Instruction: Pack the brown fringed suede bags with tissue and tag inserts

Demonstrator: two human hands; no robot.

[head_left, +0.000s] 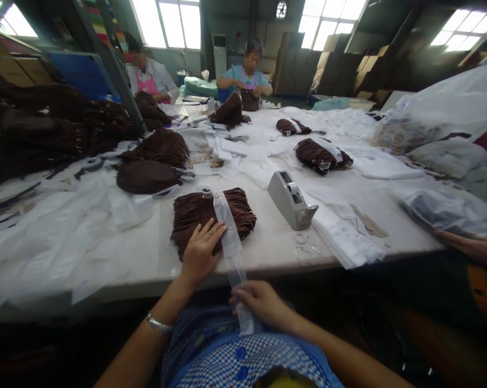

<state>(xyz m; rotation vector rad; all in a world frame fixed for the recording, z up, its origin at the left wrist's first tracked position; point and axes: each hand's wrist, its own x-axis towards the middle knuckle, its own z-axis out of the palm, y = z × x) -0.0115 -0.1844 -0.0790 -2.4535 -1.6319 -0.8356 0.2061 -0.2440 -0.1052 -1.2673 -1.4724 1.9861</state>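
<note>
The right grip (256,303) pinches a translucent strip (232,245) pointing bodyward; the left grip (203,249), flattened, grasping nothing, rests on the fringed bag (189,213), long axis sideways.

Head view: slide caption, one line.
Left hand rests on a brown fringed bag; right hand grips the translucent strip that runs across it.

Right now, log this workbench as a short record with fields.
left grip: palm down on dark-brown fringed bag
right grip: holding long translucent plastic strip
strip: laid across the bag, trailing past near edge of white table
right of bag: grey tape dispenser
across table: co-worker in light-blue top
</note>
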